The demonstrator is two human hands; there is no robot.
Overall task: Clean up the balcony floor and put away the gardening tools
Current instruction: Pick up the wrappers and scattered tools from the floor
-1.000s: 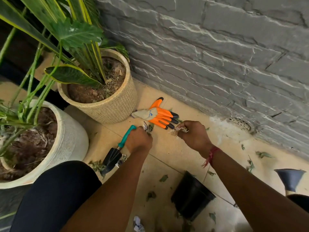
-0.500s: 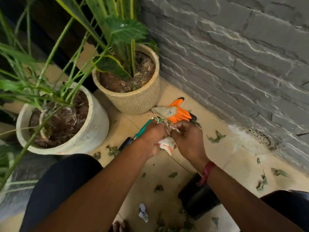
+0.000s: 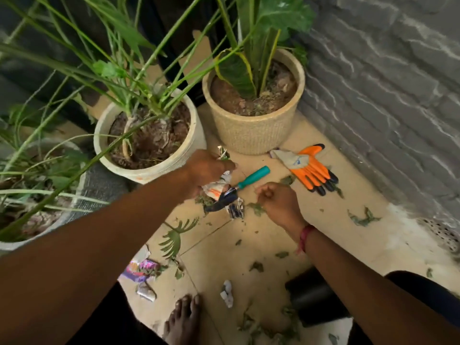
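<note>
While my left hand (image 3: 209,168) grips crumpled paper wrappers (image 3: 216,189), my right hand (image 3: 278,202) is fisted beside the teal-handled trowel (image 3: 254,176).

Can see little of the trowel (image 3: 254,176) blade, covered by the wrapper (image 3: 215,189) gripped in the left hand (image 3: 209,168). Cannot tell whether the curled right hand (image 3: 278,202) pinches anything (fingertips folded inward). Cannot read the print on the purple packet (image 3: 142,268), too blurred. Only part of the black pot (image 3: 311,295) behind the right arm. Cut by the edges: foot (image 3: 183,319) below, drain (image 3: 445,236) at right, third pot (image 3: 37,232) at left.
</note>
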